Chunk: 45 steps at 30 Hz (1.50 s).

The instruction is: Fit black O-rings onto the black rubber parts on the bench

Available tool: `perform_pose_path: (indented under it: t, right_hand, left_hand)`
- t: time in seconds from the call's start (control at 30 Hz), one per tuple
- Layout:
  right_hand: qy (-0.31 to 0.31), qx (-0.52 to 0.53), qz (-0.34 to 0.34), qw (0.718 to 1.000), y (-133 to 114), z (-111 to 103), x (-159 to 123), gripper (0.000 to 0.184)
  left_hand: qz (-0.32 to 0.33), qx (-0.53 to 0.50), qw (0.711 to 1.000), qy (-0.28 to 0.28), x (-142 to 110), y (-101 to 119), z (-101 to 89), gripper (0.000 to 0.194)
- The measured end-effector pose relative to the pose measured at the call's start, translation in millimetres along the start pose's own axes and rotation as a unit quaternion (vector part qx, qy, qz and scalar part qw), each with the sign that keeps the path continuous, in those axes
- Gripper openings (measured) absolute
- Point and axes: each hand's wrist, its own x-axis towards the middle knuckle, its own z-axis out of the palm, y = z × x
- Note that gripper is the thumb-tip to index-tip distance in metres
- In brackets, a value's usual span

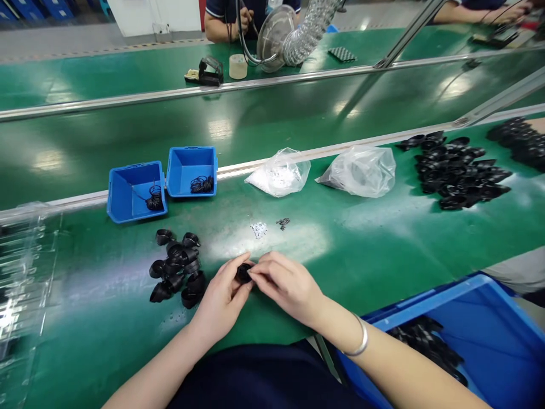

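My left hand [225,292] is closed around a small round black plastic part [244,273], with its hollow side facing up. At that part's right edge, the fingers of my right hand [286,282] are pinched together; whatever is between the fingertips is too small or hidden to make out. Left of my hands lies a loose group of similar black parts [174,264]. Just beyond my fingers are a small pile of tiny white pieces [259,229] and a smaller pile of tiny dark rings [283,224].
Two blue bins [136,216] with coiled black cord stand at the back left. Two clear bags [281,176] sit near the metal rail. More black parts [460,170] are heaped at right. A large blue crate [481,352] is beside my right forearm. Across the bench, co-workers sit.
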Motion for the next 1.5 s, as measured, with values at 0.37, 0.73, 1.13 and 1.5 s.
perform_pose_path:
  t: [0.37, 0.73, 1.13, 1.5]
  right_hand:
    - [-0.037, -0.122, -0.103, 0.986, -4.7, 12.0, -6.4, 0.017]
    - [-0.043, -0.042, -0.081, 0.995, 5.0, 0.7, -1.8, 0.02]
    - [0.025, -0.186, 0.209, 0.96, 80.4, -24.4, -11.3, 0.015]
    - [0.006, -0.063, 0.229, 0.971, 67.2, -25.1, -7.2, 0.01]
  left_hand:
    - [0.029, 0.041, 0.999, 0.011, 0.0, 3.6, -1.0, 0.057]
    - [-0.004, -0.011, 1.0, -0.001, 2.0, -4.5, 2.8, 0.05]
    - [-0.039, -0.095, 0.994, -0.021, 1.8, -1.8, 5.7, 0.043]
    - [-0.055, -0.109, 0.992, -0.034, 3.7, -3.9, 6.6, 0.041]
